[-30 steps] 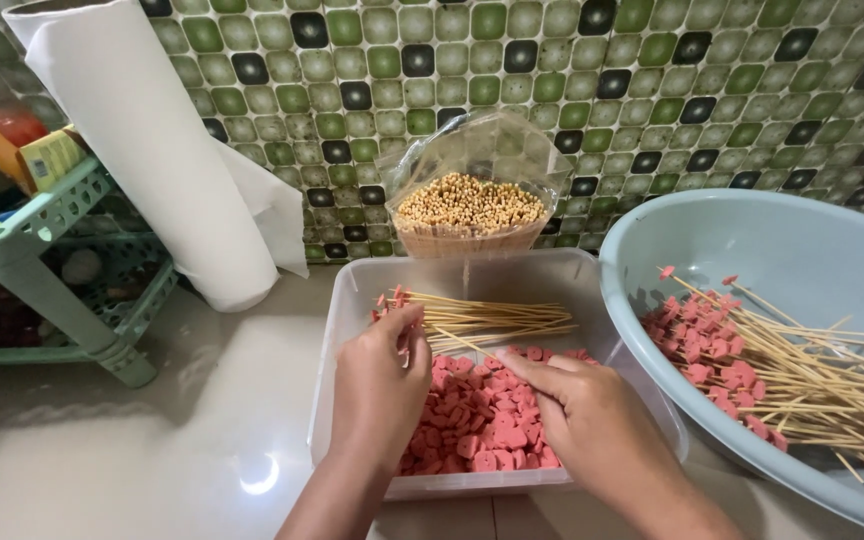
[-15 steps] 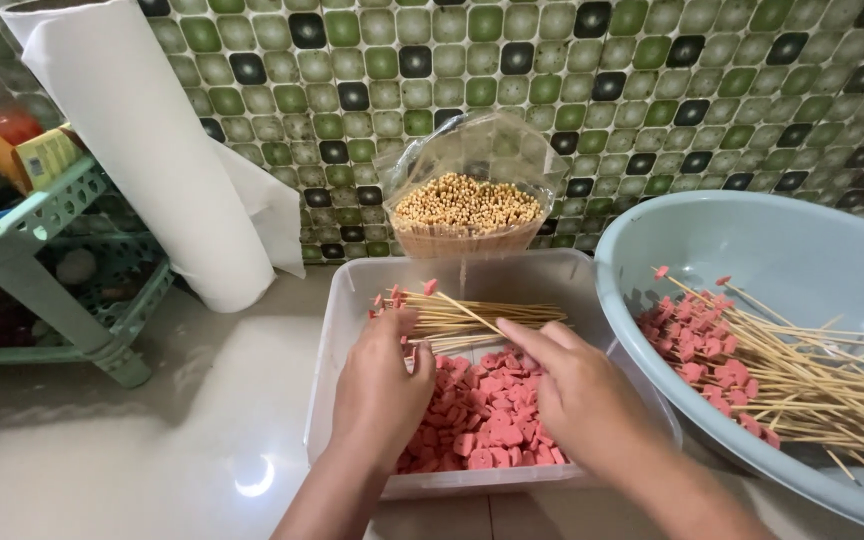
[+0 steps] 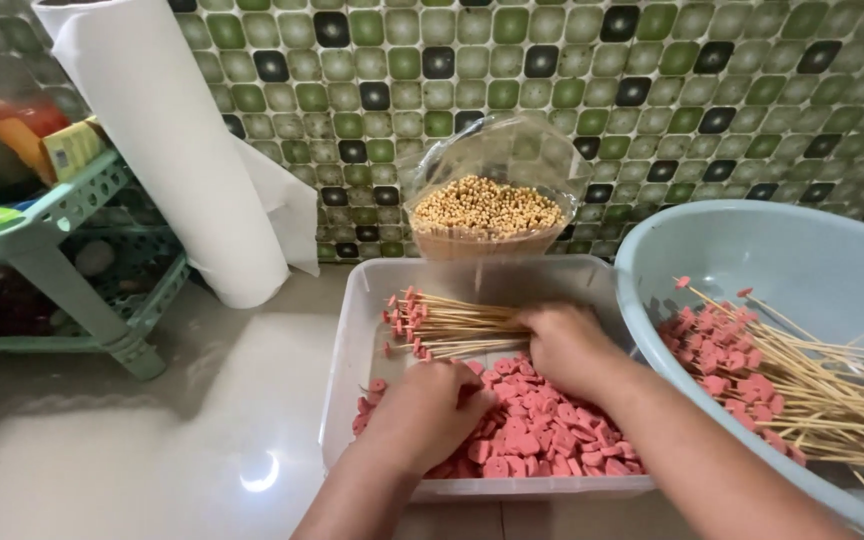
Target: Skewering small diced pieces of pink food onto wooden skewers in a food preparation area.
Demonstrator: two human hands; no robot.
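Left hand (image 3: pixel 430 410) curls, grip pinching pink sausage slices (image 3: pixel 537 440) in clear rectangular plastic tub (image 3: pixel 344 350). Right hand (image 3: pixel 564 345) at 1 o'clock, grip pressed on thin bamboo skewers (image 3: pixel 457 325). Judgement: person should draw one skewer free, pierce slice centre.

Even, moderately bright indoor light from overhead. A small white glare spot sits on the glossy beige table (image 3: pixel 260 474); soft shadows fall beneath the pale green plastic rack (image 3: pixel 72 260). Wide-angle distortion bends the edges; the left margin is slightly soft, the centre sharp.
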